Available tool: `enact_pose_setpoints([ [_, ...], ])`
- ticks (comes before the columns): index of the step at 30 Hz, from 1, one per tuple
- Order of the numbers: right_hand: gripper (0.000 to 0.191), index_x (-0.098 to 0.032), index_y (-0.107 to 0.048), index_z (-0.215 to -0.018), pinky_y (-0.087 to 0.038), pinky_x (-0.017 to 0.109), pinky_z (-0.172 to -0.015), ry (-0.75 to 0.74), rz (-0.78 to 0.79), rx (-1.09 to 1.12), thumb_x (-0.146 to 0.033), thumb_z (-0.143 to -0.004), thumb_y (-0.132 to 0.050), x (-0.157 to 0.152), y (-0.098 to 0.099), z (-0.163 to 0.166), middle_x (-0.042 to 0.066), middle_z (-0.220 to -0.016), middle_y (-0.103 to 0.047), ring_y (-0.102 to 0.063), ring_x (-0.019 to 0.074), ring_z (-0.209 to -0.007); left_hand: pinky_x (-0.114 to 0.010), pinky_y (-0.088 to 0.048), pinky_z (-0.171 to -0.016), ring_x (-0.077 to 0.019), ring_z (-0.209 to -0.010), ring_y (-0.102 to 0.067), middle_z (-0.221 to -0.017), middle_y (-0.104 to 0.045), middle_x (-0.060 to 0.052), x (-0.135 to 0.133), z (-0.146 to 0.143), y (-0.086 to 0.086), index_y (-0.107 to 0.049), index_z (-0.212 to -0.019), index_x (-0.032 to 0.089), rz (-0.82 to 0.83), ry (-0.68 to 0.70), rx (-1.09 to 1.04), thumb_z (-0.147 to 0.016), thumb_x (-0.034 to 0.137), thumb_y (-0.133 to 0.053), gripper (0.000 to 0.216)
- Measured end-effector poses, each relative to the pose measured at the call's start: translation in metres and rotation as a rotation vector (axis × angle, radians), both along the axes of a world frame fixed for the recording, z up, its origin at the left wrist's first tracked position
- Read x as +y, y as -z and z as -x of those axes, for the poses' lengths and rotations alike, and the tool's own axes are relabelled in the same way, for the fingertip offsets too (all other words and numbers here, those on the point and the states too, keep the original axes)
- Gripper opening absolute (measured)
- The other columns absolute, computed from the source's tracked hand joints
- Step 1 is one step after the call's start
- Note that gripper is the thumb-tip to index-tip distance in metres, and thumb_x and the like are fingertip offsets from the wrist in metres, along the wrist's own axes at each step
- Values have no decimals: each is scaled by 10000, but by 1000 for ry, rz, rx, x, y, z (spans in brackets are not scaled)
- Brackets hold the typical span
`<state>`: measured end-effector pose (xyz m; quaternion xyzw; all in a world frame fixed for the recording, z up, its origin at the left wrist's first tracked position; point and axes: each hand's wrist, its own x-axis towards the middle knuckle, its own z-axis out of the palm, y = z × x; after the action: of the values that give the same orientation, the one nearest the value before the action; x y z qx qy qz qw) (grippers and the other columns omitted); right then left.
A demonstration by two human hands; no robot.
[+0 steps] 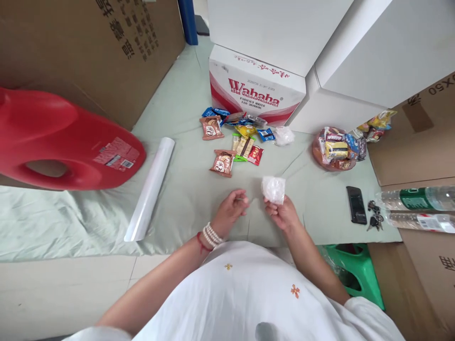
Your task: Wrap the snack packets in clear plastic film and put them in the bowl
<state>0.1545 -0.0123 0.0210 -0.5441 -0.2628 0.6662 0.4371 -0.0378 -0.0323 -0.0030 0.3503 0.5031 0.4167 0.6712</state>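
Held up in my right hand (283,213) is a small white packet in crinkled clear plastic (273,190), pinched at its lower edge between thumb and fingers. My left hand (232,210), with a beaded bracelet at the wrist, is a short way to the left, fingers curled inward; whether anything small is in them I cannot make out. Beyond the hands lie a brown-wrapped snack (222,163), a second brown-wrapped snack (212,128), a green-edged wafer packet (243,146), a red packet (255,155) and a blue packet (266,135). Another crumpled white packet (284,136) rests near the carton.
A Wahaba-printed carton (256,90) stands at the back. To the left are a large red jug (67,142) and a white roll (150,189). At right sit a bowl of wrapped snacks (334,148), a phone (356,204), keys (375,217) and plastic bottles (415,199).
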Motion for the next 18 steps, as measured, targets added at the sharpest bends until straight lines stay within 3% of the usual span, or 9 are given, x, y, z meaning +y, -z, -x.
enact_pose_setpoints([
  [3,202,-216,-644,-750,-166,219,-428,29,19,-61,-241,-564,-722,-23,7,10,-34,-627,-576,-264,62,-473,-275,-539,-674,-160,-809,-646,-906,-682,-55,12,-19,8,-643,-977,163,29,90,-70,-770,562,-763,466],
  [6,233,-220,-652,-770,-157,230,-433,47,20,-173,-346,-622,-779,-27,8,-3,-65,-577,-509,-254,66,-460,-279,-513,-662,-142,-701,-591,-733,-615,-13,7,-22,17,-623,-816,166,-63,95,77,-803,475,-723,325],
  [9,296,-218,-652,-776,-147,241,-437,-5,49,-239,-463,-683,-790,-28,8,-16,-59,-591,-533,-243,66,-451,-339,-550,-747,-210,-922,-635,-1039,-652,-96,-4,-18,22,-669,-1025,171,-330,-12,384,-787,363,-742,314],
  [12,304,-222,-654,-784,-153,246,-445,-87,51,-247,-488,-709,-781,-31,13,-16,-58,-584,-537,-260,74,-450,-483,-503,-1018,-288,-1256,-537,-1345,-581,-126,-9,-16,20,-699,-1158,231,-680,3,627,-841,300,-716,325],
  [15,284,-229,-665,-795,-174,250,-452,-132,9,-285,-494,-741,-755,-34,18,-12,-56,-571,-536,-287,90,-452,-538,-408,-1128,-287,-1310,-495,-1191,-679,-76,-5,-10,16,-752,-957,258,-835,54,702,-941,289,-609,147],
  [18,269,-233,-664,-800,-212,253,-463,-83,-60,-397,-493,-778,-727,-31,21,-21,-35,-604,-591,-336,107,-473,-515,-415,-1123,-276,-1296,-508,-1093,-709,-71,0,1,11,-744,-923,249,-772,10,676,-961,347,-590,186],
])
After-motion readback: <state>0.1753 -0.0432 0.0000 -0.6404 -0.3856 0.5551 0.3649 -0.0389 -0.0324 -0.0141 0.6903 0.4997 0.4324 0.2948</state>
